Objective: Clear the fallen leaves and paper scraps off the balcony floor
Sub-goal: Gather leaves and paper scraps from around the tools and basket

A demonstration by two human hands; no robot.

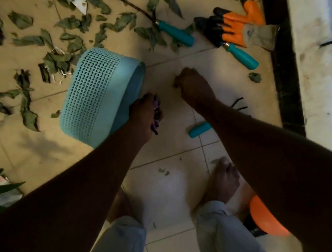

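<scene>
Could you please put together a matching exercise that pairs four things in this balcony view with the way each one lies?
Things:
1. light blue plastic mesh basket
2. orange and black rubber-coated gloves
3. dried green leaves
4. right hand

States:
A. scattered loose across the floor
B. tipped on its side, rim gripped by the left hand
C. lying beside the black strip on the right
D. curled into a fist

Pairs: 1-B, 2-C, 3-A, 4-D.
</scene>
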